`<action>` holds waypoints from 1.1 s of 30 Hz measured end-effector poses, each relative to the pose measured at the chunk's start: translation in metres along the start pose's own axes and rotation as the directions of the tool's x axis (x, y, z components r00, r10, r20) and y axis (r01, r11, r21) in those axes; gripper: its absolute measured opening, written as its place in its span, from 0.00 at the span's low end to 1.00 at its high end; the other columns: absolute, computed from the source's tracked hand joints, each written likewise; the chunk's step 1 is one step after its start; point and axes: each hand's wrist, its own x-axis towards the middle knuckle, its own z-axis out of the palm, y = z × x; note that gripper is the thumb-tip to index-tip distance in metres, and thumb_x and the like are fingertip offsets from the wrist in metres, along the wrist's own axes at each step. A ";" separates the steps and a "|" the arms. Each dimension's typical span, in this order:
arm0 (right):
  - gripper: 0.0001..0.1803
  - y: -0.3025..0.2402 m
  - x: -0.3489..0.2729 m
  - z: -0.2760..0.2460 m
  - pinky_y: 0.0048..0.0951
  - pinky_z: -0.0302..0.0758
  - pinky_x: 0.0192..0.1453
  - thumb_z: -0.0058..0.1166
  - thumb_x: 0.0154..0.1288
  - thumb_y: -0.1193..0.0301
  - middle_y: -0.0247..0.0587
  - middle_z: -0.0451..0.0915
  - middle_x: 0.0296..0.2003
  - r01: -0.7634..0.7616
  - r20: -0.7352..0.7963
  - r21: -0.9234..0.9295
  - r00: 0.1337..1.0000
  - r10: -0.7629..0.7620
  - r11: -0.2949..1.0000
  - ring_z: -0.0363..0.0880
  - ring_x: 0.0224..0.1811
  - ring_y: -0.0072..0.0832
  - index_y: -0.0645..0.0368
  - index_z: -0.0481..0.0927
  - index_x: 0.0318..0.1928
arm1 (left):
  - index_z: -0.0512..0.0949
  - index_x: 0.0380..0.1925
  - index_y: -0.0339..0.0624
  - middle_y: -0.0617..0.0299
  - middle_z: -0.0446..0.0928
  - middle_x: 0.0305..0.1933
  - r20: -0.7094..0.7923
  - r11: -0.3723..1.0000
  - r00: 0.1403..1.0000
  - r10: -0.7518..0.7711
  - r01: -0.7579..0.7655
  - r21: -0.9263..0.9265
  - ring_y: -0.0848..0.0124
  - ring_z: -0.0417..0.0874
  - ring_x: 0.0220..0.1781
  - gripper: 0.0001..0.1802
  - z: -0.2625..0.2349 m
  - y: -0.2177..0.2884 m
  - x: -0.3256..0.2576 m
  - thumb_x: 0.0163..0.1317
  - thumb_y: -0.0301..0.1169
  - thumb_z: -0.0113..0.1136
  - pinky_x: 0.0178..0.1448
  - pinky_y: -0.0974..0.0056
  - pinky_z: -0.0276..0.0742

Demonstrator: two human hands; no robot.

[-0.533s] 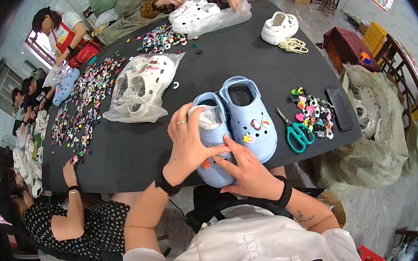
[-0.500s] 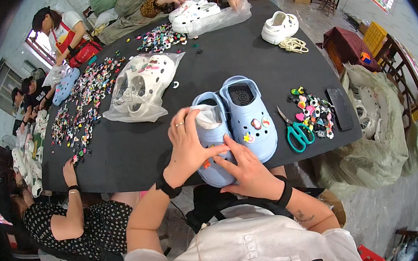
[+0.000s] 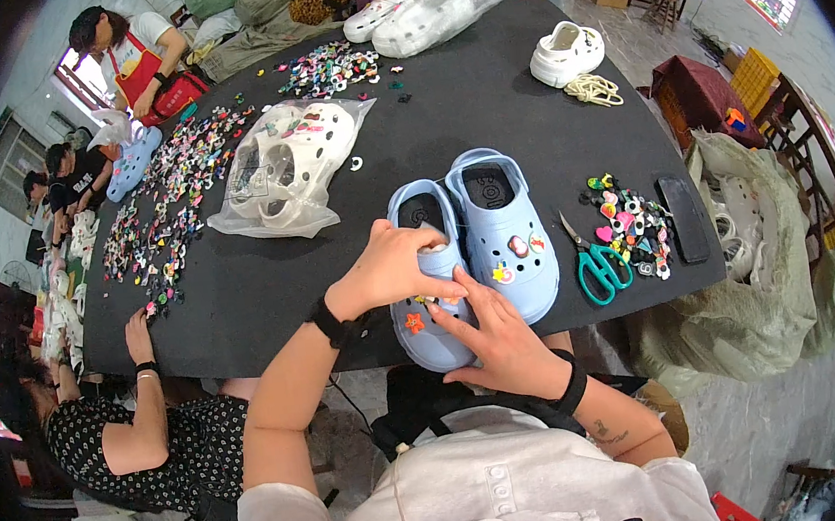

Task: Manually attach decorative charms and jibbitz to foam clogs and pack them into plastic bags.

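You had two blue clogs (image 3: 471, 245) side by side at the near edge of the black table (image 3: 461, 85); your left hand (image 3: 393, 268) gripped the left one's top while your right hand (image 3: 495, 338) pressed open fingers against its toe. One pair of scissors (image 3: 594, 264) lay just right, beside a charm pile (image 3: 630, 225), with bare tabletop beyond the clogs.

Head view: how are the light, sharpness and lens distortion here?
Head view: soft, even daylight, no harsh glare on the black table; strong fisheye bending at the rim, with dark corners; the light blue foam clogs and both hands, left hand and right hand, look sharp.
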 end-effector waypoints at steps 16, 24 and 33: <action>0.43 0.010 -0.006 -0.010 0.48 0.64 0.70 0.77 0.43 0.65 0.61 0.60 0.68 0.067 -0.111 0.072 0.992 -0.059 0.995 0.63 0.68 0.55 0.54 0.73 0.62 | 0.71 0.55 0.42 0.49 0.66 0.63 -0.522 0.998 0.851 -0.061 0.051 -0.033 0.51 0.65 0.67 0.40 0.042 -0.002 -0.035 0.42 0.41 0.79 0.69 0.50 0.59; 0.67 0.047 -0.023 -0.035 0.48 0.60 0.73 0.82 0.32 0.58 0.63 0.49 0.72 -0.365 -0.366 0.094 0.853 0.373 0.926 0.52 0.74 0.57 0.59 0.54 0.72 | 0.53 0.69 0.44 0.35 0.38 0.76 -0.431 0.955 0.885 -0.175 0.046 -0.292 0.40 0.48 0.77 0.69 0.089 0.044 -0.095 0.27 0.48 0.86 0.73 0.44 0.58; 0.66 0.041 -0.033 -0.007 0.50 0.60 0.72 0.79 0.34 0.64 0.68 0.48 0.71 -0.433 -0.345 0.020 0.843 0.413 0.901 0.52 0.73 0.59 0.57 0.50 0.74 | 0.49 0.71 0.43 0.35 0.41 0.76 -0.475 0.966 0.863 -0.171 0.051 -0.255 0.39 0.46 0.78 0.72 0.103 0.032 -0.094 0.28 0.49 0.86 0.75 0.42 0.53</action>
